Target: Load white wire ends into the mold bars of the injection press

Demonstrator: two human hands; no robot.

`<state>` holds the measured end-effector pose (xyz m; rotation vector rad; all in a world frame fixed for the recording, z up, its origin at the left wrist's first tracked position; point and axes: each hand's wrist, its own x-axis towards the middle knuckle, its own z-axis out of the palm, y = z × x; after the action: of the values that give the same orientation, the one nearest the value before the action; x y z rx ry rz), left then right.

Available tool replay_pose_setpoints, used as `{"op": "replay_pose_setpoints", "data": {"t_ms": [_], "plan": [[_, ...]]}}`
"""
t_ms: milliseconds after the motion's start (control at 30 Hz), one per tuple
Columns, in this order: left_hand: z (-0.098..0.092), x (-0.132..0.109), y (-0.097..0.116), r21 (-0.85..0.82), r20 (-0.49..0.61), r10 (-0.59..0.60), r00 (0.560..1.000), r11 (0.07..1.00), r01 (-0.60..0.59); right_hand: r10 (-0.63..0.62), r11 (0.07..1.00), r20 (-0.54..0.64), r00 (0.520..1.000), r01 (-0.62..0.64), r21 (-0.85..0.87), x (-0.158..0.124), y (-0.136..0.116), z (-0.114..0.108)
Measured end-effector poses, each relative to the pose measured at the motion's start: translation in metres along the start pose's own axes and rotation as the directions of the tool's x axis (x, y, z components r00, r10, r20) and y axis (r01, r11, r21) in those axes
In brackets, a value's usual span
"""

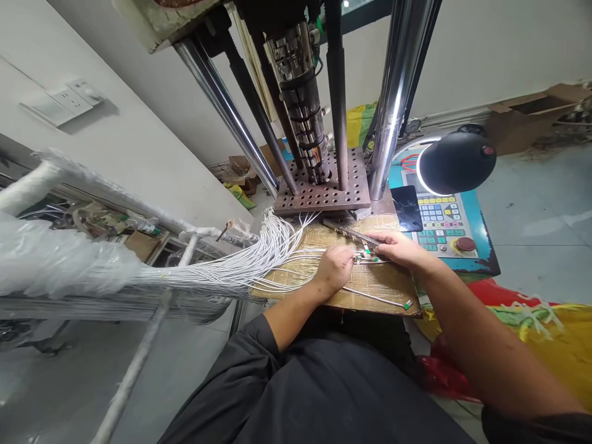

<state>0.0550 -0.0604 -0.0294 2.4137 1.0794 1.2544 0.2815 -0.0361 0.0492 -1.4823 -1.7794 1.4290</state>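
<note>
Loose cable (377, 297): lying near the surface's (393, 283) front edge, green end (407, 305) rightward.
Left hand (336, 268): pinching cables (259, 264) near their tips.
Right hand (393, 246): resting by the bar (345, 230); too small to tell whether it is gripping.
Cables: fanning in from the left; probably feeling light, bendy, slick; gripping suits just behind the tips.
Plate (324, 198): standing beyond.

Fanned white cables (271, 253), some green-tipped
</note>
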Motion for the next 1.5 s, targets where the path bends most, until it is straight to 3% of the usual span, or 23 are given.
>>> {"op": "replay_pose_setpoints", "data": {"t_ms": [400,833,1067,1300,1500], "plan": [[0.002,0.002,0.002,-0.023,0.098,-0.151,0.984,0.988,0.154,-0.027,0.996,0.020,0.999,0.029,-0.086,0.004,0.010,-0.005],[-0.002,0.004,0.000,-0.050,0.099,-0.139,0.985,0.988,0.144,-0.039,0.968,-0.027,0.999,0.031,-0.247,0.003,0.004,-0.003],[-0.004,0.004,-0.001,-0.030,0.111,-0.115,0.987,0.992,0.119,-0.051,0.972,0.011,0.999,0.052,-0.229,0.002,0.000,-0.001],[-0.015,0.015,-0.002,-0.008,0.193,-0.101,0.976,0.994,0.105,-0.092,0.973,0.038,0.995,0.098,-0.210,0.006,0.009,-0.003],[-0.023,0.029,-0.006,-0.015,0.270,-0.106,0.957,0.993,0.114,-0.109,0.960,0.044,0.993,0.116,-0.256,0.002,0.001,-0.001]]}}
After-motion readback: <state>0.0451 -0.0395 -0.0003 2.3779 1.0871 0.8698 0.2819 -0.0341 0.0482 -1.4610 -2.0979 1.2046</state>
